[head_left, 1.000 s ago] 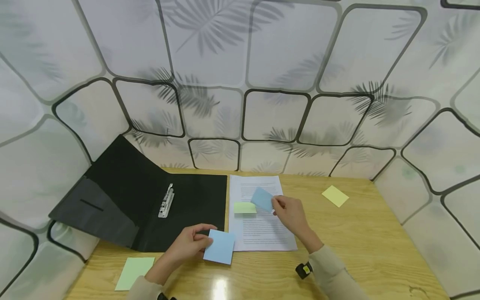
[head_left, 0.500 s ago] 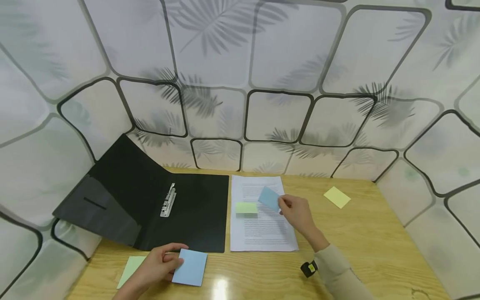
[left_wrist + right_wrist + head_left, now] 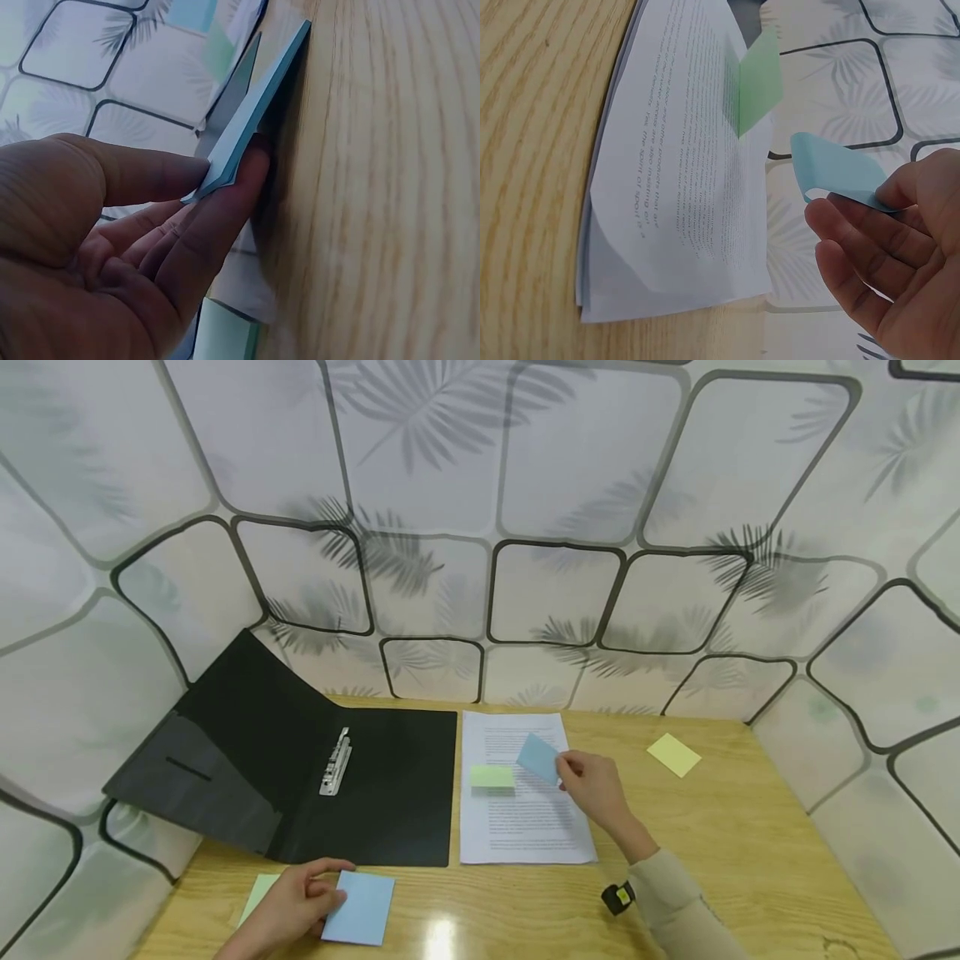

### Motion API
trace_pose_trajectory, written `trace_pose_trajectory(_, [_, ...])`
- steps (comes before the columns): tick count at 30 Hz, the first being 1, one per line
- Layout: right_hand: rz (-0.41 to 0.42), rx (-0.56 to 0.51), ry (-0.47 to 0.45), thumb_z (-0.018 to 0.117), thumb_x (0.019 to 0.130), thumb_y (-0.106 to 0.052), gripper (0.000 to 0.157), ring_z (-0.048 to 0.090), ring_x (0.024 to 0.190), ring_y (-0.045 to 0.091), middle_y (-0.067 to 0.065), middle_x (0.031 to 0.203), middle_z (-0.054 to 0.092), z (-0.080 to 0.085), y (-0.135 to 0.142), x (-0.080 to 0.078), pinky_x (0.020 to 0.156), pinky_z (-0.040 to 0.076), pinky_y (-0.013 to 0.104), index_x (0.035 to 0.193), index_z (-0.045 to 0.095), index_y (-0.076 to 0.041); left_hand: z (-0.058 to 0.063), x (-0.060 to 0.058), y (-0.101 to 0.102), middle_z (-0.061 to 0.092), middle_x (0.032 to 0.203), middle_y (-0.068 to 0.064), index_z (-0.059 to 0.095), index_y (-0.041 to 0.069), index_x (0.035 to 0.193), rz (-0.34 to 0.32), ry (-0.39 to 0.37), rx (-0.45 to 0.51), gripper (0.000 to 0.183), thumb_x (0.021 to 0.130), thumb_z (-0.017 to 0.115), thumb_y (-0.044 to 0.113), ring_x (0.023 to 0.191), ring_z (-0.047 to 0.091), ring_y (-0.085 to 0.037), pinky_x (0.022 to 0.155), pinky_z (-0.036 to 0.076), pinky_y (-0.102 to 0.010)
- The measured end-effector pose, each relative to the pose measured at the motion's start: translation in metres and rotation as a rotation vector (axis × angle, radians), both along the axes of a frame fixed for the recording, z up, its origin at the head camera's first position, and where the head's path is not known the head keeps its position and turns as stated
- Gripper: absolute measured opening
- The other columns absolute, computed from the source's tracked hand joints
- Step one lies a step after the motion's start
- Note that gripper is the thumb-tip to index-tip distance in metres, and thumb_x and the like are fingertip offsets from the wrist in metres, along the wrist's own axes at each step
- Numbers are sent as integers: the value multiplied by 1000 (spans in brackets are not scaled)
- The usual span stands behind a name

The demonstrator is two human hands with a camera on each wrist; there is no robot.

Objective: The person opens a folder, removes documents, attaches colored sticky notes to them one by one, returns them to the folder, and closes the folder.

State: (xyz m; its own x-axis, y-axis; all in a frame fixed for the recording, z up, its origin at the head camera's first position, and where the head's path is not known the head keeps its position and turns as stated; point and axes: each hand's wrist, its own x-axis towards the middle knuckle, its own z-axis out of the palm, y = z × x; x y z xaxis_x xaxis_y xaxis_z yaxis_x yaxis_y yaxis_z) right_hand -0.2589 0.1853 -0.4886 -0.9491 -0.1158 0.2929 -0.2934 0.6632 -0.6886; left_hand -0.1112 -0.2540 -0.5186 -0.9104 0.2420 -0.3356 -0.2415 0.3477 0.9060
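My left hand point(image 3: 296, 906) pinches a pad of blue sticky notes point(image 3: 358, 907) between thumb and fingers, low over the front left of the table. In the left wrist view the pad point(image 3: 259, 105) is seen edge-on, tilted above the wood. My right hand point(image 3: 597, 789) pinches a single blue sticky note point(image 3: 537, 757) at its edge, above the printed sheets point(image 3: 528, 831). That note point(image 3: 840, 166) curls in the right wrist view. A green sticky note point(image 3: 492, 777) is stuck on the top sheet, its free part standing up from the paper.
A black ring binder point(image 3: 397, 785) lies open left of the sheets, its cover point(image 3: 225, 727) leaning up towards the wall. A green pad point(image 3: 258, 893) is partly behind my left hand. A yellow pad point(image 3: 674, 755) lies at the back right of the wooden table point(image 3: 720, 860).
My left hand has carried the blue pad left and towards me, from beside the sheets to near the green pad. My right hand has shifted slightly right with its note.
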Motion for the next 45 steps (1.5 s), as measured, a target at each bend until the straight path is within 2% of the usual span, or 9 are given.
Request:
trace_pose_trajectory(3, [5,-2,3,63,102,-8,20,70,59,16,9,75,78,0,0,0,55,52,19,91,79,-2,2,0,3,74,84,-6,58,-12,136,11,21,-73,42,98,68,2,73,64,-18,58,57,-30])
trace_pose_trajectory(11, [5,-4,-22,62,103,-10,22,73,63,23,7,74,77,-1,-1,1,56,51,19,90,79,-4,10,1,13,72,80,-3,67,-7,126,91,86,-253,36,97,73,14,65,64,-18,56,56,-31])
trace_pose_trajectory(16, [-3,14,-31,62,103,-11,22,69,60,13,4,73,76,-2,-1,1,58,51,20,90,79,-5,19,2,20,75,77,-3,73,-5,121,172,85,-405,33,99,72,19,62,67,-17,56,53,-31])
trace_pose_trajectory(20, [2,13,-38,62,103,-11,21,68,60,11,6,75,77,-2,-1,2,58,50,20,93,79,-4,28,-1,23,77,82,-1,76,-3,119,174,128,-484,33,100,72,24,66,68,-14,58,52,-31])
trace_pose_trajectory(22, [7,9,-42,62,103,-11,21,68,61,12,7,76,78,-2,-1,3,59,50,20,94,79,-4,31,-4,24,78,88,-2,76,-2,119,146,160,-437,32,101,72,24,69,70,-14,59,55,-30])
trace_pose_trajectory(29, [25,-19,-53,62,103,-9,20,68,62,14,9,78,78,-3,-4,5,59,50,19,96,80,-3,31,-27,34,78,95,-13,71,-7,125,26,217,-117,35,105,68,21,85,78,-25,68,65,-31])
trace_pose_trajectory(36, [19,-18,-47,64,101,-7,17,64,58,6,11,78,78,-5,-8,4,54,46,19,96,80,-1,29,-64,64,77,101,-25,67,-12,128,-37,267,4,35,107,63,15,91,78,-33,74,67,-36])
trace_pose_trajectory(40, [28,4,-27,68,97,-5,14,63,57,6,10,79,78,-5,-10,4,53,47,18,98,81,0,30,-84,84,77,100,-26,67,-14,127,-28,279,58,35,107,62,15,90,79,-33,75,67,-36])
trace_pose_trajectory(45, [43,62,24,70,95,-5,14,66,62,8,9,83,79,-8,-12,5,56,50,18,101,82,-1,28,-108,114,78,96,-23,70,-13,123,43,258,78,34,107,64,16,85,79,-30,75,67,-38])
